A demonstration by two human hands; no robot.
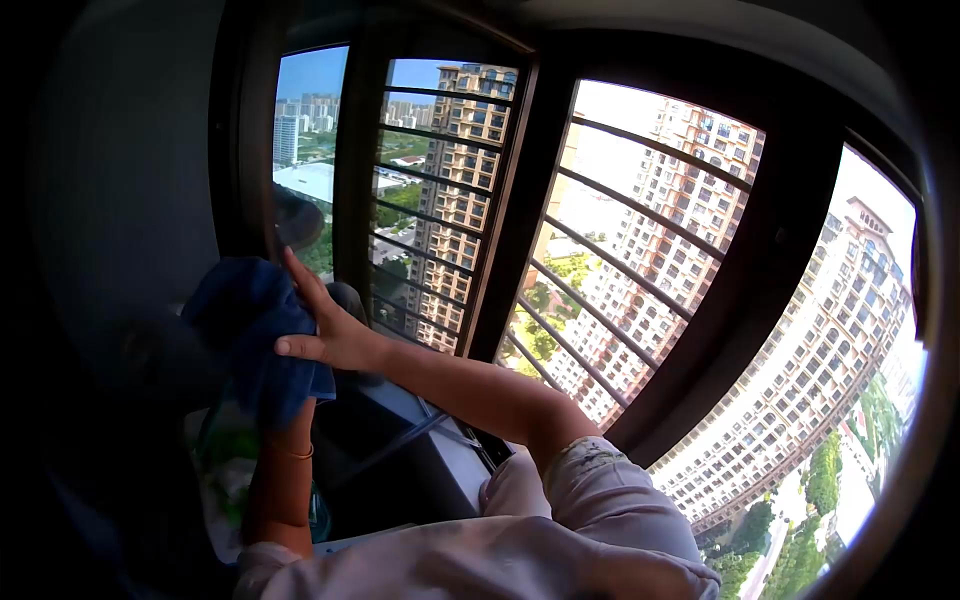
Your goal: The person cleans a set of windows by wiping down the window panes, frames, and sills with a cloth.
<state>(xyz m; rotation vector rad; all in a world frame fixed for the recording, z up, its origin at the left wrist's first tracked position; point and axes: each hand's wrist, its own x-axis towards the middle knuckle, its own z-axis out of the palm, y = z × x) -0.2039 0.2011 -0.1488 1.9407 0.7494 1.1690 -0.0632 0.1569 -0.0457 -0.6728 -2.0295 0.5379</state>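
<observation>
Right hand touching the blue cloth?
Touching. The head view shows the right hand with its thumb lying on the blue cloth, no gap visible.

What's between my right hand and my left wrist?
In the head view, the blue cloth lies between your right hand and your left wrist.

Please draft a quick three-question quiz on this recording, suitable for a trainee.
1. True or false: the right hand is touching the cloth.
2. The cloth's colour is: A) red, B) blue, C) yellow.
3. Fill in the blank: dark ____ cross the window in the middle of the view.

Key: 1. True. 2. B. 3. Bars.
</observation>
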